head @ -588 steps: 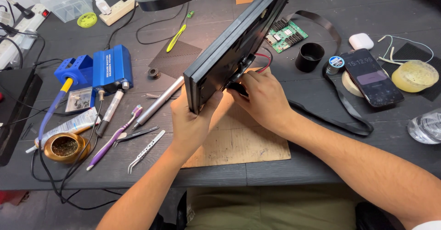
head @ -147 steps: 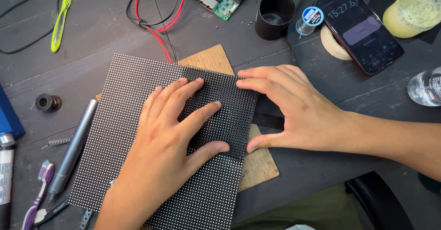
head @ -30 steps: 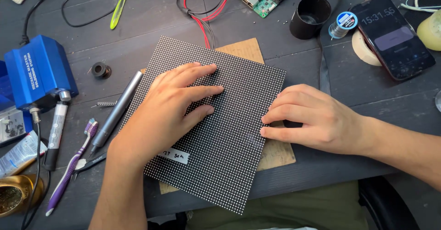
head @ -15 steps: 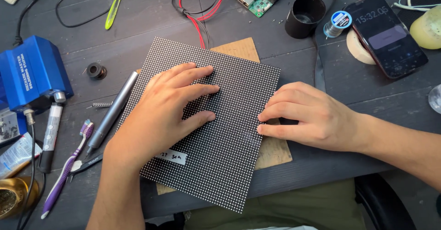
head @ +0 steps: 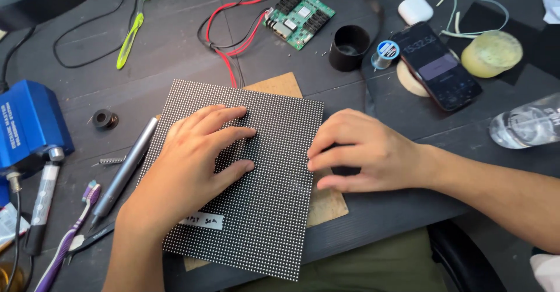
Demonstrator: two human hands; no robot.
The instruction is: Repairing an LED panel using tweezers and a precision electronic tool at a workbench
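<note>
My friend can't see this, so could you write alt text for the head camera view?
Two bare hands press on a black dotted square panel lying on a dark workbench: left hand flat on it, right hand at its right edge. Around it lie a green circuit board, a phone and tools.

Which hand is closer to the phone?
The right hand. It rests at the dotted panel's right edge, just below-left of the phone. The left hand lies flat on the panel, farther away.

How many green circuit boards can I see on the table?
1. The green circuit board lies at the top centre of the table, beyond the dotted panel, with red and black wires leading from it. More may be hidden.
</note>
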